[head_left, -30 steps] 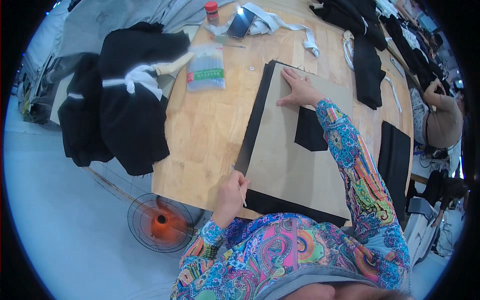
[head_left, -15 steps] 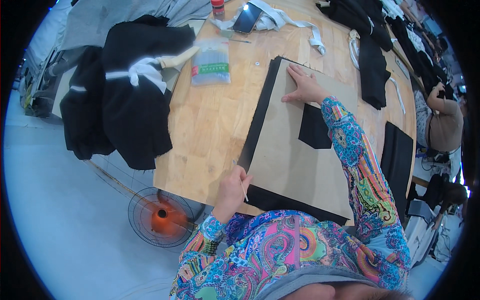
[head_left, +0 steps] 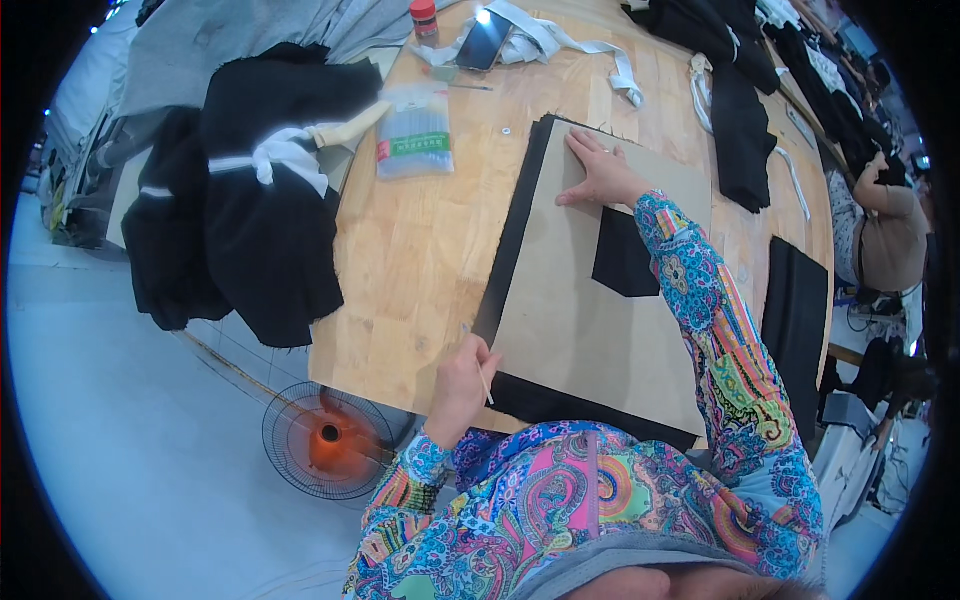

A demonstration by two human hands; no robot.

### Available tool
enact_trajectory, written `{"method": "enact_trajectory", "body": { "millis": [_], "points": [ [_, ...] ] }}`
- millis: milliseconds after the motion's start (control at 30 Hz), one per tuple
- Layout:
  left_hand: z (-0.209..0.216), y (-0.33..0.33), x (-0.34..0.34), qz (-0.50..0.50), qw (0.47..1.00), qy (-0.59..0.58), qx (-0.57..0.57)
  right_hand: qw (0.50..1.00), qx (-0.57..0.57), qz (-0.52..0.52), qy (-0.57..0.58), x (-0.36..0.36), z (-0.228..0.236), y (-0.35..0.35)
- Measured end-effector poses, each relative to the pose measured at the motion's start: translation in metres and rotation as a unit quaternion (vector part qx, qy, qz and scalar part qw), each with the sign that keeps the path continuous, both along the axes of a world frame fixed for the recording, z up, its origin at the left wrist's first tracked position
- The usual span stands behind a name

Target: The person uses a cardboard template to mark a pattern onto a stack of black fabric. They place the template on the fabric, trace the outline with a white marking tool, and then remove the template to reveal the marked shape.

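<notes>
A tan card pattern [head_left: 560, 290] lies on a larger piece of black fabric [head_left: 510, 235], which shows along its left and lower edges. Through a pocket-shaped cut-out [head_left: 628, 255] in the card, black shows. My right hand [head_left: 604, 172] lies on the upper part of the card with fingers spread, holding nothing. At the lower left corner of the card, my left hand [head_left: 464, 380] is closed round a thin white pen-like stick [head_left: 486, 384]. Its tip is too small to make out.
On the wooden table [head_left: 420, 260] are a bag of thin sticks [head_left: 415, 135], a phone [head_left: 484, 42], a red-capped jar [head_left: 424, 18], white strips [head_left: 590, 45] and black fabric pieces [head_left: 797, 325]. Tied black bundles [head_left: 265, 200] hang at left above a fan [head_left: 330, 440]. Another person [head_left: 885, 235] is at right.
The view has shifted slightly. Both hands stay in nearly the same places on the card and fabric, and the left still holds the thin stick.
</notes>
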State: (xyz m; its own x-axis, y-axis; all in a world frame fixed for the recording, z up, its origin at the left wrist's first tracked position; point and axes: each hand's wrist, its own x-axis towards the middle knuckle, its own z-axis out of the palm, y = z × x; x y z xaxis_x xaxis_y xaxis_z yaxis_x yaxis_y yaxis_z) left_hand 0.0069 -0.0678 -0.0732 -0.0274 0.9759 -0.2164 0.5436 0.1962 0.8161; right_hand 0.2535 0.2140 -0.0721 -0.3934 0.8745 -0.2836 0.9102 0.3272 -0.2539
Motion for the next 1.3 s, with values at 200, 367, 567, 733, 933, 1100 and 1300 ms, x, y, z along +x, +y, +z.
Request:
{"method": "enact_trajectory", "body": {
  "millis": [200,367,567,733,933,1100,1300],
  "points": [
    [-0.006,0.001,0.0,-0.004,0.998,0.022,0.057,1.0,-0.004,-0.009,0.0,0.003,-0.002,0.0],
    [-0.006,0.002,0.001,-0.006,0.998,0.035,0.053,1.0,-0.004,-0.012,0.002,0.003,-0.002,0.0],
    [-0.001,0.005,0.001,-0.008,0.999,0.043,-0.009,1.0,-0.002,-0.013,0.021,0.002,0.001,-0.004],
    [0.032,0.019,0.015,-0.072,0.979,0.185,0.047,1.0,0.012,-0.011,0.011,0.005,-0.001,-0.005],
    [0.032,0.106,0.069,-0.234,0.932,0.149,0.232,0.999,0.04,0.004,-0.012,0.001,-0.002,-0.003],
    [0.01,0.137,0.089,-0.259,0.909,0.247,0.216,0.999,0.039,0.013,0.009,-0.004,0.0,-0.003],
    [0.017,0.141,0.096,-0.258,0.921,0.229,0.181,0.993,0.066,-0.021,0.093,0.033,-0.005,-0.016]
  ]
}}
